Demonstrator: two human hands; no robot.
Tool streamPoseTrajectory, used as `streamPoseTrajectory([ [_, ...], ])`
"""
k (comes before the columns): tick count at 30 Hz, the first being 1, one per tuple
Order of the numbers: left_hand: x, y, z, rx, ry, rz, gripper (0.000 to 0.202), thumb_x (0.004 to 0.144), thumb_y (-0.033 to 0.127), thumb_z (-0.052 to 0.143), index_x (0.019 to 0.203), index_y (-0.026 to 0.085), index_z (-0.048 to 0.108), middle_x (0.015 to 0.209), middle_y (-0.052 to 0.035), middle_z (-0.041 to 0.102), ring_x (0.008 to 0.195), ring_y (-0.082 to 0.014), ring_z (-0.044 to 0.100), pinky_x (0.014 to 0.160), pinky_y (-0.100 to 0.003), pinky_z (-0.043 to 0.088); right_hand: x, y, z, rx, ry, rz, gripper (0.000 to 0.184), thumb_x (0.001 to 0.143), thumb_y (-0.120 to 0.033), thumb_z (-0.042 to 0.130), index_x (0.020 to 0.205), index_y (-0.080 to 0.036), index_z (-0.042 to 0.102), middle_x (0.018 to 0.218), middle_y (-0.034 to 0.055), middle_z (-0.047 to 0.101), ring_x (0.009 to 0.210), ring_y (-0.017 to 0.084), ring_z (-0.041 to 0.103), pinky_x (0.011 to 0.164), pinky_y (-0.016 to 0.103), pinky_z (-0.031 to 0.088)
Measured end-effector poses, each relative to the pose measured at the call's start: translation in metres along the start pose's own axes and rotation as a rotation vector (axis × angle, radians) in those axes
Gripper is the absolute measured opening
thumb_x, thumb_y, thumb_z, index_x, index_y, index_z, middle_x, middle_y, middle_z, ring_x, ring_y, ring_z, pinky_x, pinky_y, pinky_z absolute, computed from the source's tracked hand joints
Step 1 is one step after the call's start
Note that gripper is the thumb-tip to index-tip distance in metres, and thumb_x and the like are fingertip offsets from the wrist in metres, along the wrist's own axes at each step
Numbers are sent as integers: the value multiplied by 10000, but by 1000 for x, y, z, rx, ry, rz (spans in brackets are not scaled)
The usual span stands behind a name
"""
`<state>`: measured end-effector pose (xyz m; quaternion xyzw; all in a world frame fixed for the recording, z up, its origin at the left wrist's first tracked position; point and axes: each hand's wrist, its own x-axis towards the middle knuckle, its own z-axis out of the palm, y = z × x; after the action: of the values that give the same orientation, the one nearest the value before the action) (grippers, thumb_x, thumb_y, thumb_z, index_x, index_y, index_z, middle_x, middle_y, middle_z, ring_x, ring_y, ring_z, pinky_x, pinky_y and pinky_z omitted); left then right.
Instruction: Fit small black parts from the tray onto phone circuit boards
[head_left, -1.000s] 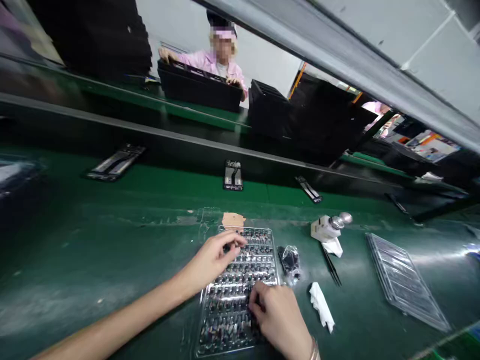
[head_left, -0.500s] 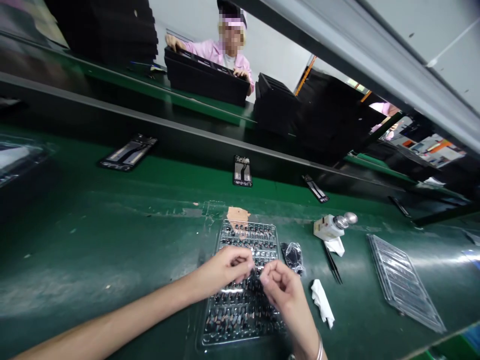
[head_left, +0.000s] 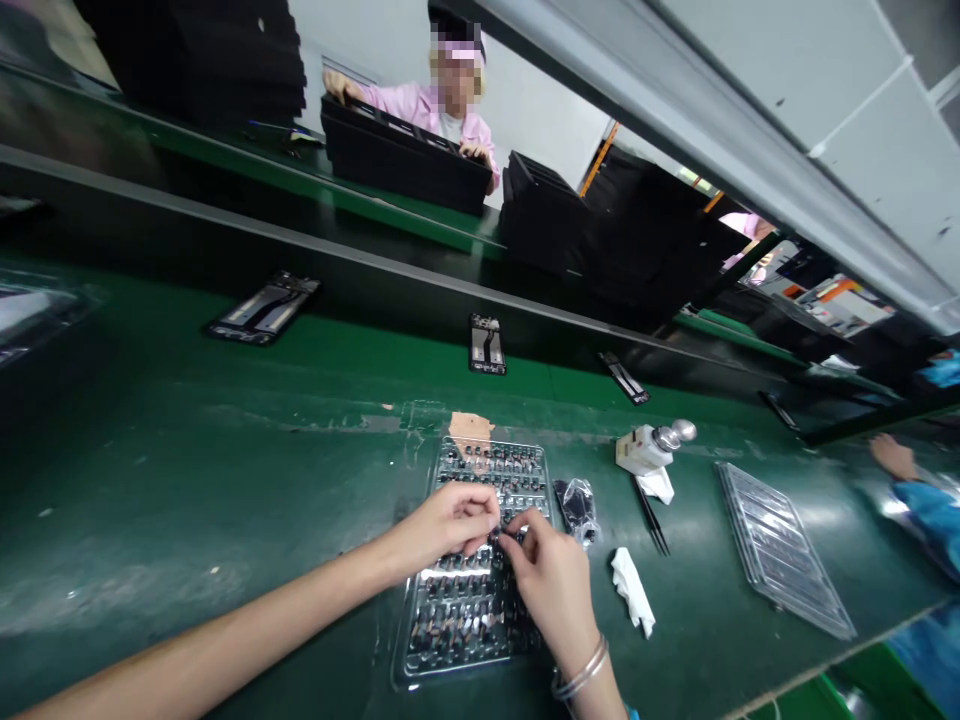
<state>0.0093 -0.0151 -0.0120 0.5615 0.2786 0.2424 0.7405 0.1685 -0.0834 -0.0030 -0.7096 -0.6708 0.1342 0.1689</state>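
The left hand (head_left: pixel 448 525) and right hand (head_left: pixel 551 580) curl closed, fingertips meeting on a tiny dark part (head_left: pixel 501 536). Directly beneath lies a clear rectangular plastic blister tray (head_left: pixel 465 677), its long axis running away from the person, its cells filled with small dark components (head_left: pixel 487 462), on the green desk (head_left: pixel 187 480).

- Site: factory electronics assembly line.
- Long green conveyor belt (head_left: pixel 247 375) runs left to right, near side.
- Phone frames (head_left: pixel 487 345) lie spaced along it.
- Stacked black trays (head_left: pixel 405 170) stand on a far line.
- Far worker in pink smock and cap (head_left: pixel 431 122).
- Near bench: clear blister tray of small components (head_left: pixel 480 465), with tweezers (head_left: pixel 651 515).
- Blue-sleeved worker (head_left: pixel 919 510), right.
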Motion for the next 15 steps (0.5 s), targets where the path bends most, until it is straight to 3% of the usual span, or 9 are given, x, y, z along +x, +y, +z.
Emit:
streamPoseTrajectory([
  [5, 2, -6, -1, 78, -1, 33, 177, 733, 243, 546, 604, 124, 560, 472, 48, 465, 445, -66, 385, 460, -179, 289, -29, 29, -38, 51, 479, -5, 156, 818, -310, 526, 796, -181, 610, 531, -37, 526, 431, 92, 453, 475, 193, 345],
  [7, 3, -9, -1, 109, -1, 46, 176, 723, 250, 560, 620, 115, 608, 499, 29, 498, 473, -79, 421, 484, -192, 320, -40, 47, -42, -48, 582, -53, 130, 803, -282, 556, 794, -175, 630, 591, -13, 585, 459, 96, 484, 515, 199, 374],
  [11, 3, -9, 0, 130, 11, 28, 178, 692, 272, 592, 668, 112, 665, 521, 8, 539, 488, -95, 444, 488, -202, 336, -47, 80, -25, -283, 525, -132, 168, 831, -256, 522, 820, -174, 668, 679, 30, 660, 546, 122, 574, 572, 207, 398],
  [15, 3, -6, 1, 118, 19, 21, 174, 676, 277, 608, 668, 117, 676, 527, 5, 549, 491, -96, 447, 495, -202, 343, -40, 92, -6, -506, 459, -130, 263, 870, -268, 449, 856, -169, 692, 675, 51, 685, 545, 136, 601, 536, 216, 377],
])
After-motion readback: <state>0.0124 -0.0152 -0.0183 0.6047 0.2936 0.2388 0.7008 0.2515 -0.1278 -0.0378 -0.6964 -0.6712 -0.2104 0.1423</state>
